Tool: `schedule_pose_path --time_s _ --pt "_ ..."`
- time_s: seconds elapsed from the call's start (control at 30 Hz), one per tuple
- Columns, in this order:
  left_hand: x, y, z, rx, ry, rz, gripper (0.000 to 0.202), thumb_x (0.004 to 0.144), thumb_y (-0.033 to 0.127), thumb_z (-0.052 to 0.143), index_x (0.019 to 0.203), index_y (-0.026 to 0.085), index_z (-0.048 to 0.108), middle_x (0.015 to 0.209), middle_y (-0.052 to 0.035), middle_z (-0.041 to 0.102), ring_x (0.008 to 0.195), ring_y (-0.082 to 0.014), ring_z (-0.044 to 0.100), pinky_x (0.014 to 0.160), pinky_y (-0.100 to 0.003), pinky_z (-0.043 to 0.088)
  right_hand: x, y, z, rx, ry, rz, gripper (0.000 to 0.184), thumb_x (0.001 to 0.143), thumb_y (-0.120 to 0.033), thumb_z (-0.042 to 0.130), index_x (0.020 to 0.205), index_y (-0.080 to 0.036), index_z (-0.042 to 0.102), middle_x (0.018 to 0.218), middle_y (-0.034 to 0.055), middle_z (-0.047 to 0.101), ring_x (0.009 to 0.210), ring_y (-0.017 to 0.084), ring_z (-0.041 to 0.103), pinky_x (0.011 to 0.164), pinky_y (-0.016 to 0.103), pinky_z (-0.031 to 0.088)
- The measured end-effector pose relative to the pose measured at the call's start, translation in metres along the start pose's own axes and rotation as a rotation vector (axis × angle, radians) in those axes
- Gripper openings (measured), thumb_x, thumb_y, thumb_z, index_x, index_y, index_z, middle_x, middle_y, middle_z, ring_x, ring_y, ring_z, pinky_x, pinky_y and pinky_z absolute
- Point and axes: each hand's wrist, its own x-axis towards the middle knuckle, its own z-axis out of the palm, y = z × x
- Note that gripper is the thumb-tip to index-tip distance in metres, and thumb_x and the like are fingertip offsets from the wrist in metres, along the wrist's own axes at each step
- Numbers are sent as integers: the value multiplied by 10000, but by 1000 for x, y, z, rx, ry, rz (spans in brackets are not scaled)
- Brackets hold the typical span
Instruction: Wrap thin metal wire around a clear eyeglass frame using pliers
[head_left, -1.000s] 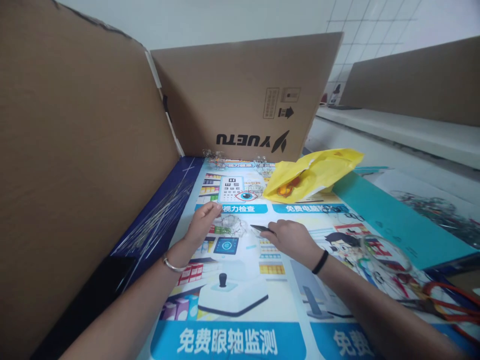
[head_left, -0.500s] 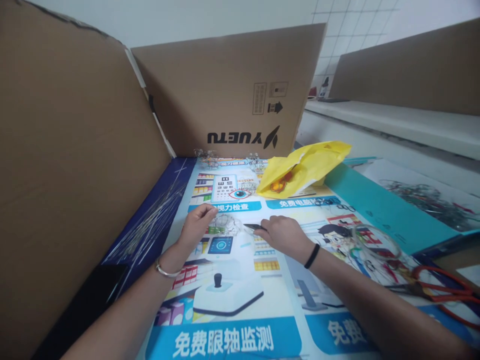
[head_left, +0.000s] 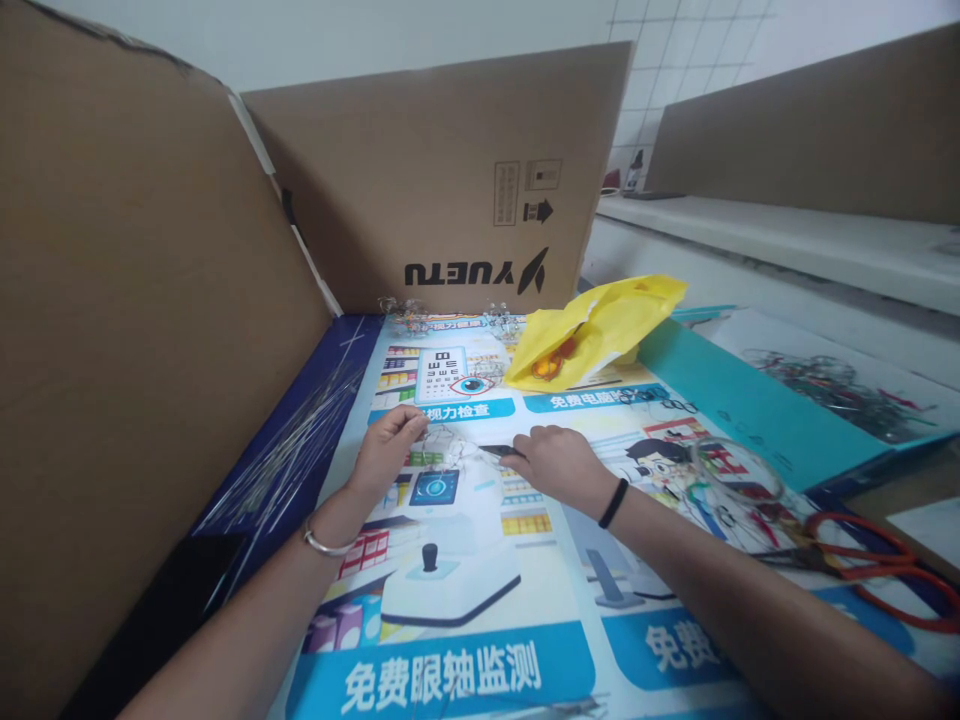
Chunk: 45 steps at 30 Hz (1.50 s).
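My left hand (head_left: 391, 445) is closed, its thumb and forefinger pinching a tangled piece of thin silvery wire (head_left: 454, 448). The wire spreads to the right over the printed sheet. In my right hand (head_left: 559, 465), which is wrapped round the handles, is a pair of dark needle-nose pliers (head_left: 499, 451). Its narrow jaws point left and reach the right end of the wire; I cannot tell whether they grip a strand. Most of the pliers' handle is hidden in the palm.
Straight wires (head_left: 292, 440) lie along the left edge. Orange-handled scissors (head_left: 862, 565) and a wire coil (head_left: 735, 470) are at right. A yellow bag (head_left: 622, 320) stands behind, near a turquoise box (head_left: 720, 400) of wire pieces. Cardboard panels (head_left: 375, 180) rise at the back and left.
The view has shifted a little. The pliers' tip has turned slightly and come closer to the wire, whose shape between the hands differs. Both hands keep their grips.
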Motion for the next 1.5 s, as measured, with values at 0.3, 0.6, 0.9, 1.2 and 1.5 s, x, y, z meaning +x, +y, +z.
schedule_pose_path --time_s 0.3,0.6,0.9,1.2,1.5 --pt "0 -1 1 30 -20 -17 184 753 341 530 680 174 553 616 13 518 599 -115 462 582 -226 381 -1 1 3 1 29 -21 492 870 -549 265 908 -198 608 847 89 617 801 198 569 631 270 344" --pt "-1 3 1 54 -21 -11 194 762 329 519 649 174 549 601 15 521 598 -115 461 589 -228 372 0 2 5 -7 48 -21 492 873 -546 261 898 -195 604 841 87 620 791 197 570 622 265 339" --pt "-2 7 2 12 -21 9 193 765 320 519 642 174 551 606 16 525 609 -114 472 616 -232 382 0 2 2 -8 31 -22 477 878 -528 275 899 -189 610 858 95 624 805 195 574 632 264 347" --pt "-2 9 2 32 -12 22 188 763 319 526 647 175 558 612 15 531 614 -115 483 625 -237 388 -1 3 5 2 67 -33 464 875 -527 291 887 -193 613 835 86 627 783 195 576 614 258 334" --pt "-1 7 2 11 -27 -20 190 772 312 523 649 168 542 594 25 514 588 -102 464 597 -221 378 -2 1 2 -38 50 -57 461 878 -519 286 865 -191 609 819 89 623 782 207 574 623 276 345"
